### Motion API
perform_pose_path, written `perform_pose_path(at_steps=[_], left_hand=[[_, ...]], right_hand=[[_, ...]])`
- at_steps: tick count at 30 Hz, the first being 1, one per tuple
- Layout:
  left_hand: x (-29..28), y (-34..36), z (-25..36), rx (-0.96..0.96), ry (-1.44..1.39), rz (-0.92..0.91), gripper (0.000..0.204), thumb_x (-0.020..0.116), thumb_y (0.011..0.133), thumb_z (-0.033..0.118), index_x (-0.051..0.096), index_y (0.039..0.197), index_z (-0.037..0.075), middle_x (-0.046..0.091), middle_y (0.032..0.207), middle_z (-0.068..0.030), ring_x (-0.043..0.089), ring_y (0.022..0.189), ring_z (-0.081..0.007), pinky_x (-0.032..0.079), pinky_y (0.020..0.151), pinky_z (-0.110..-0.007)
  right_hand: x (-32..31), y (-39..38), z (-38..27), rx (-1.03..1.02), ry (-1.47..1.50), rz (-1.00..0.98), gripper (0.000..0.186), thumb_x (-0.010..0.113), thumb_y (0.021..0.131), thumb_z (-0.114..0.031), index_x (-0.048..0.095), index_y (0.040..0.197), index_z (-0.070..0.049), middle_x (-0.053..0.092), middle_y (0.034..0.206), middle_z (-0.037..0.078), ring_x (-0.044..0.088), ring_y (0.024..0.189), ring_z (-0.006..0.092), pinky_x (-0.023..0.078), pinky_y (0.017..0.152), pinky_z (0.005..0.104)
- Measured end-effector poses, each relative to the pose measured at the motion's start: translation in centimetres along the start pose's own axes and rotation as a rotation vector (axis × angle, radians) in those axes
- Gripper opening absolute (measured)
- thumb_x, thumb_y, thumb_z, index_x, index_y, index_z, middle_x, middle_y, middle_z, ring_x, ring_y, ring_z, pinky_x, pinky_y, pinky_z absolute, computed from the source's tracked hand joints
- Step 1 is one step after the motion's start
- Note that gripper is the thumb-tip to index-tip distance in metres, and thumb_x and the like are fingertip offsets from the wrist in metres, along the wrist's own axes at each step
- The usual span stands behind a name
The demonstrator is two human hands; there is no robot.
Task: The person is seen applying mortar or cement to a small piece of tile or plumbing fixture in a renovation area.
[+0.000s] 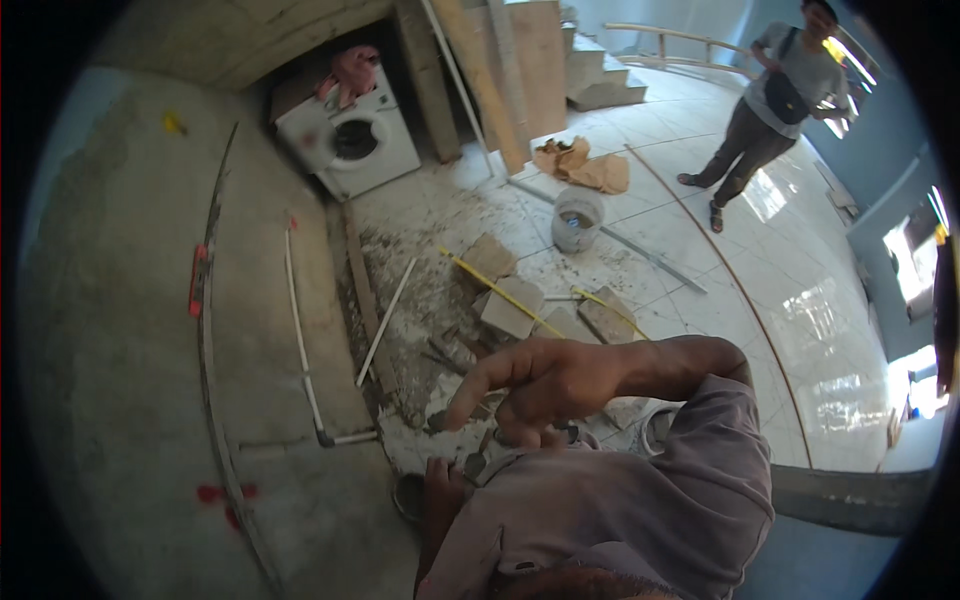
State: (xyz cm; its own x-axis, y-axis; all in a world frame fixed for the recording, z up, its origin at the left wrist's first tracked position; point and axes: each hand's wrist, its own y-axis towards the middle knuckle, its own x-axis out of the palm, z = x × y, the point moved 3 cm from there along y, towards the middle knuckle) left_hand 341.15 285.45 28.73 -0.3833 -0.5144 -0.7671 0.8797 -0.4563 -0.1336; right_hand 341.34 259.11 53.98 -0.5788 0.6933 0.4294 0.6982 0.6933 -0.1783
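My right arm bends across in front of my shirt. My right hand hangs in the air with its index finger stretched out and the other fingers loosely bent, holding nothing that I can see. Low beside my shirt, my left hand looks closed; what it may hold is hidden. A round, dark-rimmed container sits right next to it on the left. On its other side shows a small grey flat piece, perhaps a trowel blade. Below my right hand lie broken tile pieces and a yellow measuring tape.
A white pipe runs along the wall at left, near a red level. A washing machine stands in an alcove. A bucket, brown paper and a long strip lie ahead. Another person stands far right.
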Motion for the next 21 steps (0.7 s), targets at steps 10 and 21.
perform_pose_path(at_steps=[10, 21], left_hand=[[-0.1, -2.5, -2.3, -0.082, -0.068, 0.005, 0.018, 0.051, 0.077, 0.015, 0.052, 0.083, -0.002, 0.051, 0.084, -0.0187, 0.051, 0.078, -0.036, 0.041, 0.07, -0.041], [0.1, -5.3, -5.1, 0.005, -0.245, 0.01, 0.016, 0.051, 0.078, 0.014, 0.052, 0.083, -0.001, 0.052, 0.083, -0.0199, 0.051, 0.079, -0.0377, 0.042, 0.07, -0.042]], right_hand=[[-0.1, 0.9, 1.8, -0.355, -0.014, -0.132, 0.037, 0.035, 0.082, 0.013, 0.046, 0.117, 0.005, 0.045, 0.122, 0.018, 0.062, 0.079, 0.0205, 0.051, 0.072, 0.0302], [9.5, 4.7, 5.6, -0.123, 0.569, -0.406, 0.039, 0.037, 0.078, 0.011, 0.047, 0.115, 0.005, 0.057, 0.089, 0.012, 0.045, 0.054, 0.0054, 0.045, 0.056, 0.0197]])
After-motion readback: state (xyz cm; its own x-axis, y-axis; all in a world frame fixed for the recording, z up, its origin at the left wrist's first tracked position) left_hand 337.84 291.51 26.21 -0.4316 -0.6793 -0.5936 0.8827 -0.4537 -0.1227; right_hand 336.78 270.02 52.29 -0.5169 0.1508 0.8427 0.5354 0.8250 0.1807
